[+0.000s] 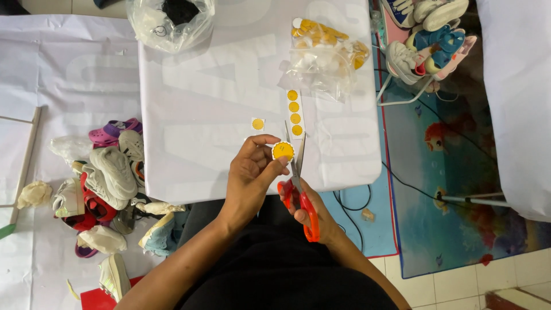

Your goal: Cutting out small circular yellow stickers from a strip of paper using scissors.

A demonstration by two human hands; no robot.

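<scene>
I see a clear bag of round yellow stickers (327, 49) near the tabletop's far right corner. A white strip of four yellow stickers (295, 112) lies just below it; a single square-cut one (257, 124) sits beside that.

The scissors (299, 189) have glossy red plastic handles and dull grey metal blades. The round yellow sticker (283, 150) and the strip of stickers (295, 112) look like smooth matt paper. The table cover (218, 86) is smooth white sheet; the bags (324, 54) are clear, crinkled, shiny plastic.

White-covered table (201, 115), blue fish rug (447, 149), tiled floor (459, 287).
</scene>
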